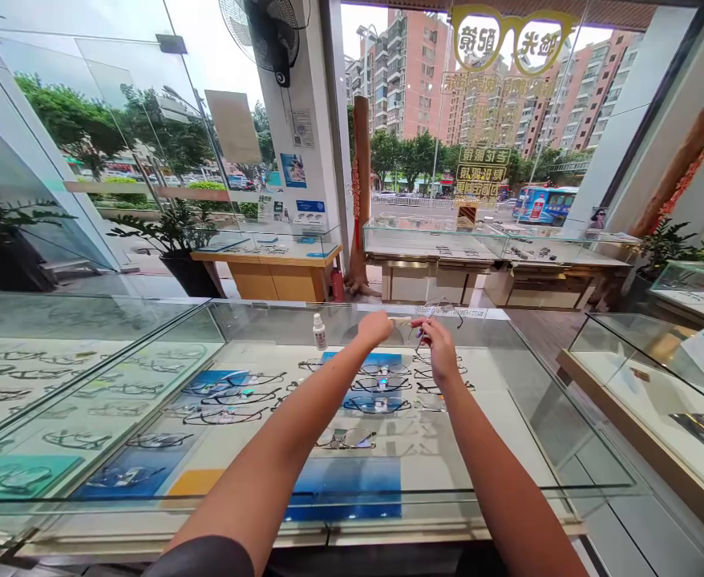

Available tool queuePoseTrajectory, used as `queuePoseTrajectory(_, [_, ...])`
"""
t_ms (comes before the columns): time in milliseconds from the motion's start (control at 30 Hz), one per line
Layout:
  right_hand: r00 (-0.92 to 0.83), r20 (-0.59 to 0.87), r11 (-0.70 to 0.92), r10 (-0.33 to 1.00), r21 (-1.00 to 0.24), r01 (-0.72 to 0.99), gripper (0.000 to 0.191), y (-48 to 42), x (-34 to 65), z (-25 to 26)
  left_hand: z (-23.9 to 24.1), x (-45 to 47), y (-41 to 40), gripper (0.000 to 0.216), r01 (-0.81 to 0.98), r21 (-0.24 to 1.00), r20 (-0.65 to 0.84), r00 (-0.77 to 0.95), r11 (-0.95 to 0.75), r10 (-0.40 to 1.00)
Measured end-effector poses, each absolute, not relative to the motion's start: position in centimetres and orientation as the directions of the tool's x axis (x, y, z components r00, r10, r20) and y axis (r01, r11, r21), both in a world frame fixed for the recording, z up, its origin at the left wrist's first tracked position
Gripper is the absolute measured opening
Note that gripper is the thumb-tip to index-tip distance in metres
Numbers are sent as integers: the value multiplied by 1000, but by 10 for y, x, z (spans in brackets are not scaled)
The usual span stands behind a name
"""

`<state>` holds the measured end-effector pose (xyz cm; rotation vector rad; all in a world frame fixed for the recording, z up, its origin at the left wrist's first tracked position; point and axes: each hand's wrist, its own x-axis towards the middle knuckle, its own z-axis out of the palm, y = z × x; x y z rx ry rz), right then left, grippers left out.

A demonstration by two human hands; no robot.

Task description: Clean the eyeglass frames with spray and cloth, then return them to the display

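Observation:
A pair of thin-rimmed eyeglasses [442,308] is in my right hand [441,346], whose fingers pinch it above the far part of the glass display case [536,385]. One temple of the glasses sticks out to the right. My left hand [376,327] is closed just to the left of it, back of the hand toward me. A small pale piece [400,322] shows at its fingertips, too small to name. Left of my left hand, a small white bottle [319,332] stands upright. Rows of eyeglasses [378,405] lie inside the case beneath my forearms.
Another glass case [3,385] adjoins on the left, and one more [646,385] stands at the right across an aisle. Farther off are a low wooden display counter [280,276], a red fire extinguisher [337,284], potted plants [187,240] and window-side showcases [436,248].

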<state>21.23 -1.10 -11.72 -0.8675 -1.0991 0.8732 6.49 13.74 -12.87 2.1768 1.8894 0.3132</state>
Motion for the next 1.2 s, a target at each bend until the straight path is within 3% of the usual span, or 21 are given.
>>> queuePoseTrajectory(233, [237, 345, 384, 908, -912, -147, 30, -9, 213, -118, -92, 43, 131, 32, 826, 537, 135, 120, -174, 984])
queuePoseTrajectory(467, [235, 360, 400, 903, -904, -151, 29, -15, 212, -116, -26, -6, 75, 19, 673, 587, 309, 327, -450, 893])
queuePoseTrajectory(667, [244, 362, 401, 900, -906, -134, 27, -12, 214, -121, 17, -23, 18, 30, 475, 694, 301, 492, -541, 817])
queuePoseTrajectory(900, [260, 350, 392, 900, -911, -129, 24, -14, 216, -126, 21, -19, -4, 32, 275, 871, 301, 356, -407, 885])
queuePoseTrajectory(1033, [233, 343, 386, 910, -905, -175, 26, -21, 207, -115, 26, -24, -9, 25, 112, 862, 432, 348, -494, 832])
queuePoseTrajectory(1200, [128, 376, 397, 918, -876, -275, 24, -27, 197, -60, 28, -31, -5, 19, 64, 855, 480, 279, -515, 832])
